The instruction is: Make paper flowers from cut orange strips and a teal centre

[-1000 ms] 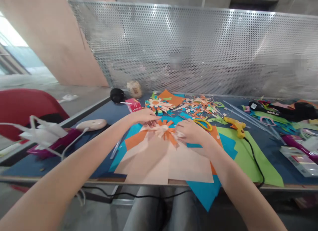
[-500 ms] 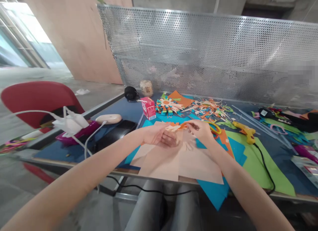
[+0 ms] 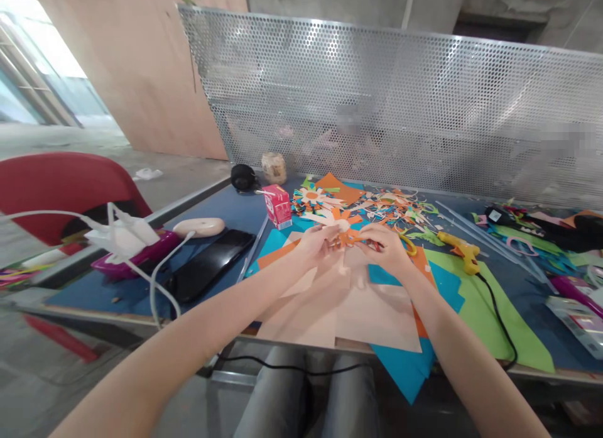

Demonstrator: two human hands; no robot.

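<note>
Both my hands hold an orange and peach paper flower point(image 3: 343, 232) a little above the table. My left hand point(image 3: 316, 242) pinches its left side, fingers curled. My right hand point(image 3: 386, 249) grips its right side. Under them lie overlapping peach paper sheets point(image 3: 358, 312), an orange sheet point(image 3: 276, 254) and blue sheets point(image 3: 400, 362). A finished paper flower point(image 3: 315, 200) lies further back beside a small red carton point(image 3: 279, 207). Yellow-handled scissors point(image 3: 406, 242) lie just behind my right hand.
A yellow glue gun point(image 3: 459, 249) with a black cord rests on green paper point(image 3: 499, 312) at right. Paper scraps point(image 3: 393, 205) litter the back. At left are a black phone point(image 3: 207, 271), a white mouse point(image 3: 200, 227), a charger point(image 3: 123, 238) and a red chair point(image 3: 61, 190). A perforated metal screen point(image 3: 400, 105) closes the back.
My hands lifted the paper flower off the sheets and turned it between the fingers. The view shifted left, showing the phone and more of the chair.
</note>
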